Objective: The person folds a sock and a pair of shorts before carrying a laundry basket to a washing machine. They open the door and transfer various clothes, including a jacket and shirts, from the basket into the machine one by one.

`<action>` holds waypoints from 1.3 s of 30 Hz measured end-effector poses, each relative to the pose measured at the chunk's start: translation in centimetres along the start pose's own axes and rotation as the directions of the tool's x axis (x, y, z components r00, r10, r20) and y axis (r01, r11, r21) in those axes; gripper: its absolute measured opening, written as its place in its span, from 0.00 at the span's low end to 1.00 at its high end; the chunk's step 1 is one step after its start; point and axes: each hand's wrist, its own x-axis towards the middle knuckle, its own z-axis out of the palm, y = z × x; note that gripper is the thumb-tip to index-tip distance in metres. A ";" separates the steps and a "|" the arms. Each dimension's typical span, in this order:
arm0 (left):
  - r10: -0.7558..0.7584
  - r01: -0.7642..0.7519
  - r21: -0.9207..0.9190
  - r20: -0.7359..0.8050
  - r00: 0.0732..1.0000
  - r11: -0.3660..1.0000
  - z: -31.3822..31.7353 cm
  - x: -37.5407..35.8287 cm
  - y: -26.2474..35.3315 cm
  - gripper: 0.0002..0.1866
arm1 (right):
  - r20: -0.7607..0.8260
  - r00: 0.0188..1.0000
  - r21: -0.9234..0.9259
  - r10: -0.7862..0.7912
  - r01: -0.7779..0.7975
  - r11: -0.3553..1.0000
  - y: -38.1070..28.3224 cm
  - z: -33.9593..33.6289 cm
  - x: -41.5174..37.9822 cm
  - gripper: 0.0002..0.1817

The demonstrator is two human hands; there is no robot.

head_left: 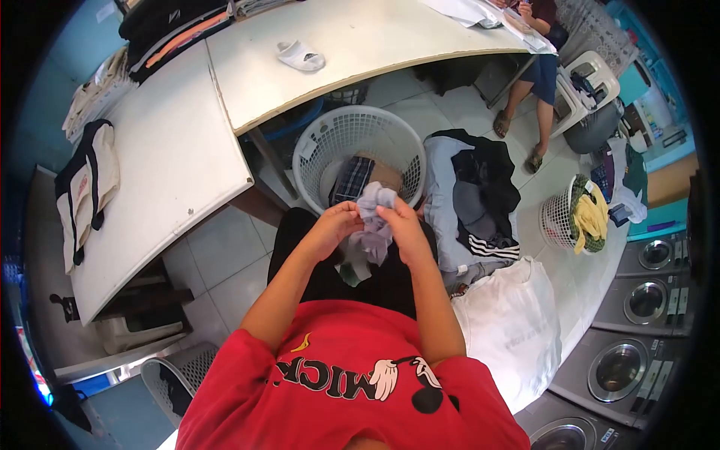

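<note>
A small, crumpled, pale lavender cloth hangs between my hands above my lap. My left hand is closed, pinching its left side. On the other side, the fingers of my right hand are closed on its upper right edge. Beneath it, a white and green piece of fabric lies on my dark trousers. Just beyond my hands stands a white mesh laundry basket, holding a folded dark plaid garment and a folded brown one.
A clothes pile and a white shirt lie at my right. Farther right are a smaller basket and washing machines. The white table bears folded clothes and a slipper. A person sits at the far right.
</note>
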 end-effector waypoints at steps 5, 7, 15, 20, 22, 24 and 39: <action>0.025 -0.022 -0.084 0.043 0.999 0.996 3.4 -0.6 3.4 0.24 | 0.289 0.814 -0.817 -0.503 0.484 0.314 -2.1 4.4 -2.2 0.16; 0.152 -0.126 -0.154 0.168 0.974 0.980 2.4 0.5 3.2 0.23 | 0.276 0.937 -0.695 -0.214 0.349 0.629 -2.9 6.2 -3.8 0.13; 0.153 -0.082 -0.365 0.171 0.973 0.927 1.0 2.3 2.8 0.23 | 0.624 0.755 0.026 0.200 -0.276 0.961 -3.6 8.3 -6.2 0.12; 0.171 -0.099 -0.351 0.180 0.969 0.931 1.4 2.6 3.6 0.24 | 0.689 0.699 0.155 0.189 -0.397 0.905 -5.2 8.7 -7.5 0.10; 0.144 -0.092 -0.263 0.184 0.972 0.960 1.1 2.9 3.5 0.24 | 0.424 0.898 0.374 0.113 -0.287 0.882 -5.7 6.4 -5.0 0.12; 0.070 -0.048 -0.131 0.169 0.983 0.990 0.9 2.2 3.2 0.25 | 0.224 0.974 0.555 0.038 -0.160 0.816 -5.1 2.2 -0.9 0.18; 0.881 -0.487 0.851 0.065 0.469 0.196 6.8 -5.5 13.7 0.20 | 0.166 0.906 0.786 -0.389 0.116 0.607 -7.7 1.7 -1.9 0.28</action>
